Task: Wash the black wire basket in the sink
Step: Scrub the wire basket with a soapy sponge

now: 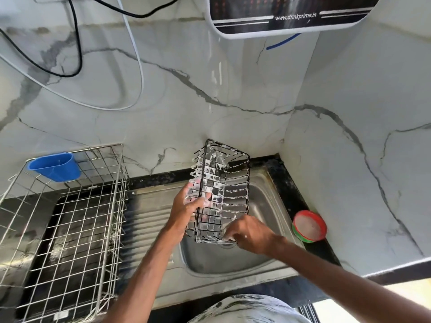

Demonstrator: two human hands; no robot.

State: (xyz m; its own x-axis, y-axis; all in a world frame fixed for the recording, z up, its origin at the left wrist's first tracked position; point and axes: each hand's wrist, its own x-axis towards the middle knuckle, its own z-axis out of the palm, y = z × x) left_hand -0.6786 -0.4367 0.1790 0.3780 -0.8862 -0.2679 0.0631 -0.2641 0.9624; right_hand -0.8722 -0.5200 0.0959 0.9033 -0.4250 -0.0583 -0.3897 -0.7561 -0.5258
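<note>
The black wire basket (pixel 221 187) is held on end above the steel sink (pixel 224 259), its wires coated with white soap foam. My left hand (pixel 189 206) grips its left side about halfway up, foam on the fingers. My right hand (pixel 249 234) is curled at the basket's lower right corner; what it holds there is hidden behind the fingers. The basket's top end leans toward the marble back wall.
A large steel wire dish rack (pixel 70 224) stands on the counter at left, with a blue plastic cup (pixel 54 166) hung on its back edge. A red and green round tub (pixel 309 226) sits on the black counter right of the sink. A water purifier (pixel 289 15) hangs above.
</note>
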